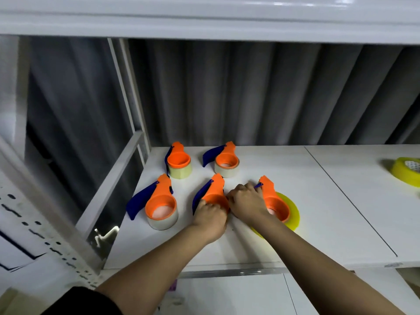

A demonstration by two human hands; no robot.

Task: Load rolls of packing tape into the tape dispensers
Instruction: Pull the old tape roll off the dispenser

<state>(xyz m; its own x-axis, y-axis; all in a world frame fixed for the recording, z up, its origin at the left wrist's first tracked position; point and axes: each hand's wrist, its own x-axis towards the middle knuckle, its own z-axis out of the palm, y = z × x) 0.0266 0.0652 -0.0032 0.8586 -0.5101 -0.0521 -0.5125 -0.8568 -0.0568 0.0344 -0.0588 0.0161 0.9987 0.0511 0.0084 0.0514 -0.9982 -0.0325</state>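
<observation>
Several orange tape dispensers with blue handles lie on the white shelf (295, 201). Two at the back (178, 160) (227, 159) and one at the front left (161, 206) hold clear tape rolls. My left hand (210, 214) is closed over the front middle dispenser (214, 192), hiding its roll. My right hand (246, 201) rests with curled fingers on the handle side of the front right dispenser (276, 201), which sits in a yellow tape roll (293, 215).
A spare yellow tape roll (406, 170) lies at the far right of the shelf. A white metal rack post and rail (113, 183) border the left side. A shelf board runs overhead, and a grey corrugated wall stands behind.
</observation>
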